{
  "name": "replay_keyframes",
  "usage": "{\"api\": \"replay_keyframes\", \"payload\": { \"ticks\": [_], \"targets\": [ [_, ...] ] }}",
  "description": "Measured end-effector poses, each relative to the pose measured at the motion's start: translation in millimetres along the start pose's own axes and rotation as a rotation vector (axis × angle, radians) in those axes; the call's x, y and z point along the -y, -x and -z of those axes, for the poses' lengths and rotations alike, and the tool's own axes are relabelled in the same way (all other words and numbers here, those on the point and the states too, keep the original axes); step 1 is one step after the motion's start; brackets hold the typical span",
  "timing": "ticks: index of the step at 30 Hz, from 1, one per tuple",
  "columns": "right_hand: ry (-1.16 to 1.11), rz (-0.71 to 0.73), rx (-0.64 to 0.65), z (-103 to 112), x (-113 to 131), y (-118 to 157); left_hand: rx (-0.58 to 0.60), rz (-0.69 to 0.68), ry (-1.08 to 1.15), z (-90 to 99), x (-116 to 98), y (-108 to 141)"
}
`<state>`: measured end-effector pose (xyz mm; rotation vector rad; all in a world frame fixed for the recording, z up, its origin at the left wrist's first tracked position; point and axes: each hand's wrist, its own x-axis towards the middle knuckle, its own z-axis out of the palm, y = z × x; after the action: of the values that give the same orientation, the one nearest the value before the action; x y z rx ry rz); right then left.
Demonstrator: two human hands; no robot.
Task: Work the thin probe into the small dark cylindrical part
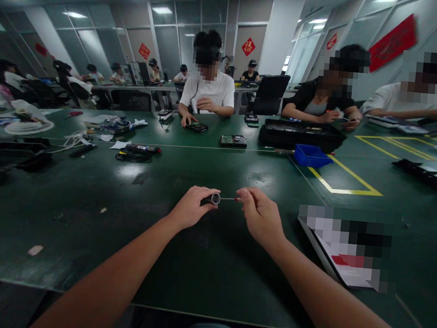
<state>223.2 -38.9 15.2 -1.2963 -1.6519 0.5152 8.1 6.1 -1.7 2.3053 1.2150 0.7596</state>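
Between the thumb and fingers of my left hand [191, 206] is a small black flashlight [215, 198], its round silver-rimmed end turned toward me. My right hand [262, 214] is closed around a screwdriver [230, 199] with a thin metal shaft and a bit of red at the handle. The shaft points left and its tip meets the side of the flashlight's rim, though contact is too small to confirm. Most of the handle is hidden in my fingers. Both hands are raised over the green table [208, 275].
A boxed item [322, 244], partly blurred, lies right of my right arm. Farther off are a blue bin [313, 156], a long black tray [301, 135], a hard drive [233, 141] and coiled black cable [135, 152]. A co-worker [207, 89] sits opposite; others sit at right.
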Motion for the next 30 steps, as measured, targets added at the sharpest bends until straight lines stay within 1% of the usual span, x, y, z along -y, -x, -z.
{"api": "replay_keyframes", "payload": {
  "ticks": [2,5,7,9,12,16,19,21,23,25,27,30],
  "targets": [
    [-0.016,0.011,-0.008,-0.3,0.0,0.6,-0.012,0.012,0.000,-0.1,0.7,0.1],
    [-0.035,0.031,0.032,-0.3,0.8,1.6,-0.030,0.028,-0.002,-0.4,2.1,0.3],
    [-0.054,0.020,0.054,-0.5,1.1,2.1,-0.028,0.024,-0.001,-0.5,2.7,0.3],
    [-0.112,-0.014,0.026,-1.5,0.4,2.1,-0.026,0.024,0.006,-0.5,2.9,0.1],
    [-0.255,-0.078,-0.046,-4.8,-3.6,0.2,-0.038,0.030,0.017,-0.4,2.6,-0.3],
    [-0.487,-0.166,-0.089,-11.8,-12.2,-4.7,-0.056,0.018,0.034,0.5,2.1,-0.6],
    [-0.705,-0.258,-0.144,-15.2,-16.1,-8.5,-0.051,-0.043,0.015,2.7,1.7,-1.0],
    [-0.785,-0.322,-0.156,-15.4,-16.8,-10.5,-0.028,-0.084,-0.028,4.2,1.6,-1.8],
    [-0.785,-0.372,-0.171,-14.4,-16.6,-11.9,-0.006,-0.089,-0.061,5.1,1.9,-2.7],
    [-0.727,-0.372,-0.204,-13.5,-16.5,-12.1,0.001,-0.063,-0.068,5.1,2.1,-3.3],
    [-0.660,-0.326,-0.228,-12.9,-16.5,-11.0,0.004,-0.036,-0.062,4.5,1.9,-3.3],
    [-0.577,-0.249,-0.214,-12.1,-16.4,-8.5,0.009,-0.018,-0.051,3.6,0.1,-2.4]
  ]
}}
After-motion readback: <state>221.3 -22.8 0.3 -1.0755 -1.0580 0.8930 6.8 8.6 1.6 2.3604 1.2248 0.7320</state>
